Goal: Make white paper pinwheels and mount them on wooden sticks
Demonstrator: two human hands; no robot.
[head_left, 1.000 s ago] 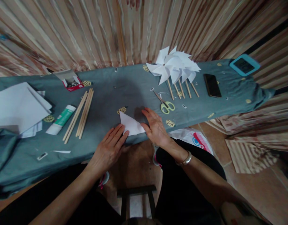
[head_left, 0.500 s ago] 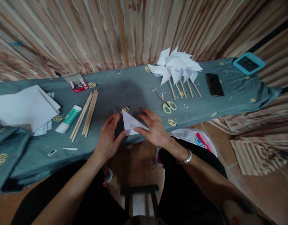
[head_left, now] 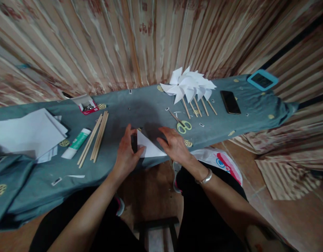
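Observation:
A white sheet of paper folded into a triangle (head_left: 149, 147) lies at the front edge of the cloth-covered table, between my two hands. My left hand (head_left: 127, 150) is at its left side, the thumb resting on the paper's lower left part and the other fingers spread apart beyond its left edge. On the right, my right hand (head_left: 174, 144) is open beside the paper's right corner, thumb and fingers apart with nothing between them. Beyond that hand lie scissors (head_left: 184, 126) with light green handles.
Several paper pinwheels (head_left: 187, 85) on sticks lie at the back, near a phone (head_left: 230, 102) and a blue-framed digital clock (head_left: 262, 80). To the left are loose wooden sticks (head_left: 98, 138), a glue stick (head_left: 76, 143), a small red-and-white box (head_left: 89, 108) and white paper sheets (head_left: 32, 131).
My right hand has come off the folded paper, its thumb no longer on it. My left thumb has stayed on the paper. The view has tilted up and shifted slightly right.

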